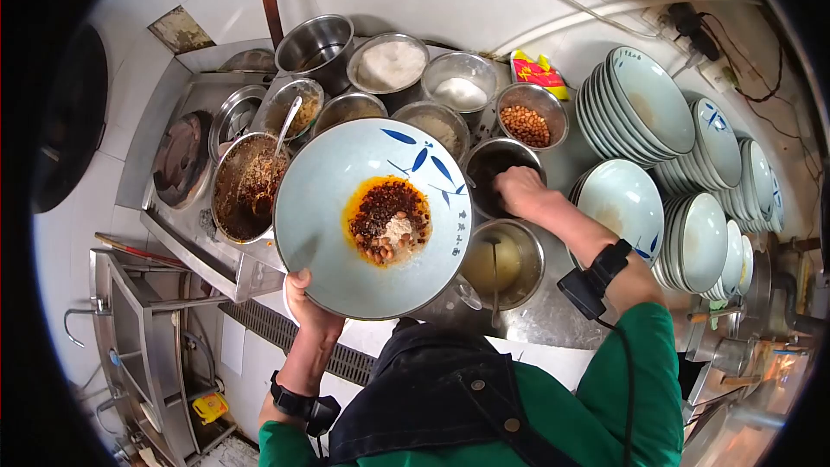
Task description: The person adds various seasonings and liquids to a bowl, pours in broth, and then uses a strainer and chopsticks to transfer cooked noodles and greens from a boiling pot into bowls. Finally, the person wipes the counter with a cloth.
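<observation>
My left hand point(309, 304) grips the lower left rim of a wide pale-blue bowl point(316, 199), thumb over the edge. Blue leaves and dark characters decorate the bowl's inside. In its middle lie dark red chili oil with flakes point(389, 206), several peanuts and a small mound of beige powder point(398, 229). My right hand point(522, 191) reaches into a dark-looking metal pot point(484, 156) right of the bowl. Its fingers look curled together and point down; their tips and whatever they hold are hidden.
Beside the bowl stand a pot of chili paste with a spoon point(246, 182), a peanut pot point(526, 124), white-powder pots point(391, 64) and a pot of yellowish liquid with a ladle point(493, 264). Bowl stacks point(648, 104) stand right; a red-yellow packet point(538, 73) lies behind.
</observation>
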`<state>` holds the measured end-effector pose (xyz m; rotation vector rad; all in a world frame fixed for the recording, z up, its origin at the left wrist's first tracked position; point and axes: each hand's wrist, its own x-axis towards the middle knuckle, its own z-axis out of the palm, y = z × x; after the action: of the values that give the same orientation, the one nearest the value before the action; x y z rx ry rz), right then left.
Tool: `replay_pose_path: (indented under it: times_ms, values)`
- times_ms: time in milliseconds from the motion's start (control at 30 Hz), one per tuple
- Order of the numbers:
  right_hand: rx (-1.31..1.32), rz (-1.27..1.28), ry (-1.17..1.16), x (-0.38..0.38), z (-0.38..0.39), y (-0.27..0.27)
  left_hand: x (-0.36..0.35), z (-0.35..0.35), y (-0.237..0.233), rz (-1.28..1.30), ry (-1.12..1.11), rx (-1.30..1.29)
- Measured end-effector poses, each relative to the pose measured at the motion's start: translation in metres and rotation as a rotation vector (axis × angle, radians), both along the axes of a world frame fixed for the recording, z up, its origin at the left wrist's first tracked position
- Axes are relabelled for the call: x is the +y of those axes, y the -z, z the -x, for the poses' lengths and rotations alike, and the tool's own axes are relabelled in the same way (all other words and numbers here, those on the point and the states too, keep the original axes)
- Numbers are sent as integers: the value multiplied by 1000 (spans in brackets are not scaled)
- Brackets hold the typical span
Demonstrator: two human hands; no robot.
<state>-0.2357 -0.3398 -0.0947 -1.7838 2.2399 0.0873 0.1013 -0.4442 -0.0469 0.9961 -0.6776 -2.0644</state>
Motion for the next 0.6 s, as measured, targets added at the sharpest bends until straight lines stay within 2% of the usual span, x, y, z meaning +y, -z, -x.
replay_pose_path:
  times_ms: [67,100,167,200,267,300,367,400,467,500,567,600]
  values:
    - [-5,41,104,-1,14,7,2,-4,1,-12,-25,19]
    - [-38,234,86,3,18,3,5,-4,-1,-15,-23,4]
    - [-573,173,415,0,7,-47,9,-5,-3,-12,-48,-15]
    - [-786,265,455,-2,-4,-69,10,-5,-4,-32,-19,-19]
    - [-945,357,413,-7,-44,-124,13,-3,-6,-38,28,-5]
    - [-932,381,344,-9,-64,-138,15,-4,-6,-35,25,-6]
    - [-649,443,-98,-10,-92,-127,18,-5,-7,-20,36,4]
    - [-642,447,-93,-9,-100,-130,21,-6,-11,-28,31,23]
    - [-231,291,-152,-5,-114,-136,23,-13,-13,-18,37,9]
    - [-223,290,-138,3,-121,-137,25,-17,-13,-13,34,-9]
    - [-301,493,-279,30,-135,-138,24,-34,-2,-42,78,16]
    - [-425,474,-279,41,-138,-143,22,-44,3,-69,106,37]
